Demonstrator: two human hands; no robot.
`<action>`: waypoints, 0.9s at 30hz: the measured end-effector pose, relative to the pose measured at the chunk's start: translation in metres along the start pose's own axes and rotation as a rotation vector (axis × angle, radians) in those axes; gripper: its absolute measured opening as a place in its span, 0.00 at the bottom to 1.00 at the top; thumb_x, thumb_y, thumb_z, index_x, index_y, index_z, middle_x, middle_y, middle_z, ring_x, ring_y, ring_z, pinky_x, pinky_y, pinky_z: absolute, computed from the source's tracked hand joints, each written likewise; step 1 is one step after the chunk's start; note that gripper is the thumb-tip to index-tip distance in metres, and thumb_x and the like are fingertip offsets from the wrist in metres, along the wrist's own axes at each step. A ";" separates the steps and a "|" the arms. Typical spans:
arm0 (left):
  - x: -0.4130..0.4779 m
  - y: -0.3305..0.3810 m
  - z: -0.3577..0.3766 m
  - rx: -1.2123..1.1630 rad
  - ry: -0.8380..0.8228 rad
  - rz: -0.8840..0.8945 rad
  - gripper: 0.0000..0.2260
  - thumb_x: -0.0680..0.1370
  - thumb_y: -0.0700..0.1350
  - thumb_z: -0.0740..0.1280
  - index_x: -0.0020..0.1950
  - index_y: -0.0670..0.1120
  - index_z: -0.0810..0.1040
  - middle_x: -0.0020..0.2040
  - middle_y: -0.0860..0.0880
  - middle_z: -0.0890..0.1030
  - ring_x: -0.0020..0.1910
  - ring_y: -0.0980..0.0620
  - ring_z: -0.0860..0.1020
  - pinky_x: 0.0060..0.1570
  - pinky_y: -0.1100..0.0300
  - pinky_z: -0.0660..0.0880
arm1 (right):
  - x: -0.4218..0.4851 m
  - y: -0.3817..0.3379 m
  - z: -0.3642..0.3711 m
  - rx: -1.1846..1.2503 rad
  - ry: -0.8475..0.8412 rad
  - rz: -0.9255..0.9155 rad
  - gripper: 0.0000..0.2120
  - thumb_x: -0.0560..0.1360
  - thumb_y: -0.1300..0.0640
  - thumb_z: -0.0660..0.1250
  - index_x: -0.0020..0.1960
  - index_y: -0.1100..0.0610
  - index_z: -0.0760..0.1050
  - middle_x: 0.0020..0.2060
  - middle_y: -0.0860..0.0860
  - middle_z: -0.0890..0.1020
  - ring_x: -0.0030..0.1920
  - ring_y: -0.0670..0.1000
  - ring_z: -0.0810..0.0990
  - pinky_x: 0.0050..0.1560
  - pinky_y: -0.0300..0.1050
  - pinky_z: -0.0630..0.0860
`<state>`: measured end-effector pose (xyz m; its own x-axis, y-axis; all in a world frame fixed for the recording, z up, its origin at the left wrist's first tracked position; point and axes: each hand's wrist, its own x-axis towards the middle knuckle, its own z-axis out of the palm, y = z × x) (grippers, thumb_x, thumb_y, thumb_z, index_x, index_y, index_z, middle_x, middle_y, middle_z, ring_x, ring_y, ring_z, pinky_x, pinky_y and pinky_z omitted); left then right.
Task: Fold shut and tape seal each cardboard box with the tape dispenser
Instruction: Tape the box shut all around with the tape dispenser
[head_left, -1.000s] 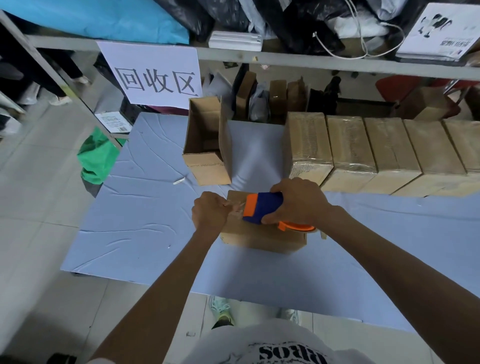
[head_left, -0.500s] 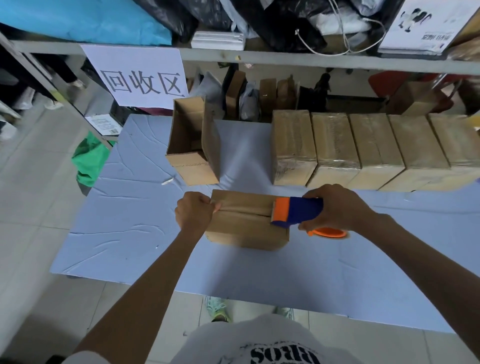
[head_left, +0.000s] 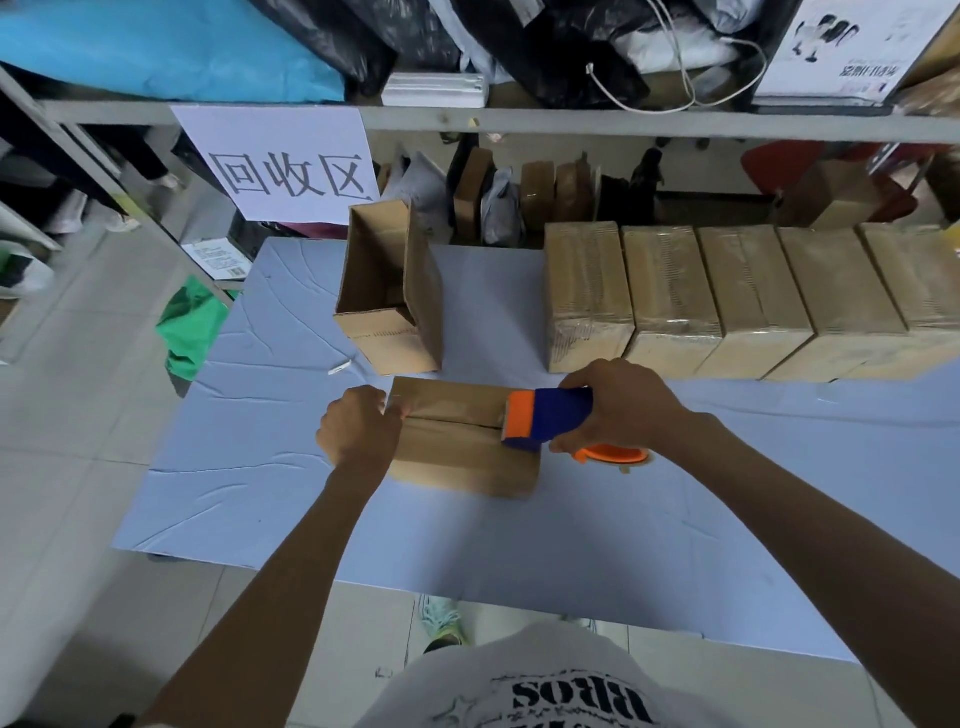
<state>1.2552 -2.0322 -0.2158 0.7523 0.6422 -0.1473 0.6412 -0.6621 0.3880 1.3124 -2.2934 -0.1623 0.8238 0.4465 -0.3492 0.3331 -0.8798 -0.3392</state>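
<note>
A closed cardboard box (head_left: 457, 447) lies on the blue-grey table (head_left: 571, 540) in front of me, its top seam running left to right. My left hand (head_left: 358, 428) is curled at the box's left end, fingers pressed to the tape there. My right hand (head_left: 621, 405) grips the blue and orange tape dispenser (head_left: 545, 421), which sits on the seam at the box's right end. An open cardboard box (head_left: 387, 291) with raised flaps stands behind.
Several taped boxes (head_left: 727, 301) stand in a row at the back right of the table. A white paper sign (head_left: 288, 163) hangs from the shelf rail above. A green bag (head_left: 189, 332) lies on the floor at the table's left edge.
My right hand has drawn the dispenser rightwards along the seam, from next to my left hand to the box's right end. My left hand has stayed at the left end.
</note>
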 end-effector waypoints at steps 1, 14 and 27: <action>-0.001 0.001 0.001 -0.017 0.051 0.058 0.14 0.75 0.51 0.69 0.58 0.46 0.77 0.54 0.46 0.80 0.54 0.43 0.77 0.48 0.53 0.73 | 0.000 0.001 0.001 -0.001 0.005 0.002 0.30 0.61 0.38 0.76 0.59 0.48 0.76 0.53 0.46 0.80 0.47 0.47 0.74 0.44 0.39 0.69; -0.037 0.040 0.042 -0.344 -0.288 0.585 0.07 0.72 0.33 0.69 0.47 0.42 0.79 0.42 0.50 0.76 0.38 0.57 0.72 0.40 0.67 0.69 | -0.001 0.012 0.008 0.075 0.027 -0.002 0.31 0.60 0.39 0.77 0.60 0.47 0.75 0.54 0.46 0.80 0.51 0.47 0.76 0.46 0.39 0.71; -0.039 0.034 0.056 -0.508 -0.262 0.540 0.05 0.72 0.36 0.71 0.42 0.46 0.79 0.39 0.54 0.78 0.37 0.61 0.74 0.37 0.72 0.70 | -0.006 0.047 0.005 0.176 -0.053 -0.055 0.30 0.59 0.42 0.79 0.59 0.49 0.75 0.50 0.44 0.80 0.50 0.46 0.77 0.46 0.39 0.72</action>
<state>1.2561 -2.1016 -0.2473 0.9917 0.1283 -0.0053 0.0767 -0.5584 0.8260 1.3206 -2.3372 -0.1807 0.7798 0.5049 -0.3703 0.2873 -0.8140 -0.5048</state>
